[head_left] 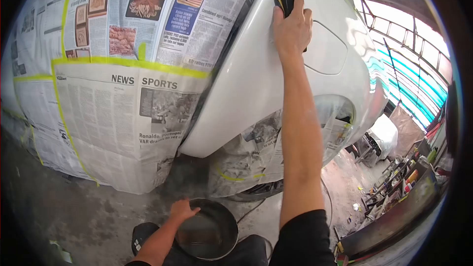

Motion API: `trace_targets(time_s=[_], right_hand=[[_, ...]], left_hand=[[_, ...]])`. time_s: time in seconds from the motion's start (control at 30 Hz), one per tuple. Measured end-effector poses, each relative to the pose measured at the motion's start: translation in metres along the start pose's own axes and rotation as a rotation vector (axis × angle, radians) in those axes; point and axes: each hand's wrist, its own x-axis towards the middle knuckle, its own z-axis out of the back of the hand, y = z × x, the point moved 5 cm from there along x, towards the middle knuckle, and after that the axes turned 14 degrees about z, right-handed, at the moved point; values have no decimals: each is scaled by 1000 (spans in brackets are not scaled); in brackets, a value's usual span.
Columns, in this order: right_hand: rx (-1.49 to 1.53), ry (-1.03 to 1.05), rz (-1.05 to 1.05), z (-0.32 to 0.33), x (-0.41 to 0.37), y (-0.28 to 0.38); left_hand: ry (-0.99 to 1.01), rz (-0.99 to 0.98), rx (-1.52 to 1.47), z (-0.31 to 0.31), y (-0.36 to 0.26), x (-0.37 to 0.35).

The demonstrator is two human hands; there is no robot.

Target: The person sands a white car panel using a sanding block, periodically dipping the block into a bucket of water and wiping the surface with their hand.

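My right hand (294, 29) is closed around a black sanding block (284, 1) with a thin yellow strip, held against the white car body panel (261, 79). The block's underside is hidden. Low in the view, my left hand (183, 210) grips the rim of a round black basin (231, 216), its thumb on the inner side. The basin seems to hold some dark liquid.
Newspaper sheets (123, 113) edged with yellow-green tape (123, 64) cover the car at the left. More newspaper masks the wheel (246, 157). A thin hose or cable (252, 210) lies on the floor. Cluttered shelving (394, 192) stands at the right.
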Motion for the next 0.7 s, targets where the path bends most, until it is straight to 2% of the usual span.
trace_targets(time_s=[0.07,0.17,0.27,0.3,0.37,0.43,0.53,0.6,0.7], right_hand=[[10,22,26,3,4,-2],[-35,185,99,19,-65,25],[-29,128,150,7,-47,14],[29,117,57,1,-11,4],[33,69,27,-11,46,-12],[68,63,20,-10,41,-11],[7,91,119,-1,-16,12],[-78,108,294,13,-80,42],[63,347,218,48,-128,68]], left_hand=[[-16,-9,-1,4,-1,2],[33,-9,-15,0,-7,4],[49,11,8,7,-7,6],[46,20,18,5,-6,6],[47,32,23,4,-8,6],[52,32,20,8,-9,4],[47,46,0,11,-11,3],[-111,-14,-80,10,-9,4],[-339,-189,-261,18,-10,-13]])
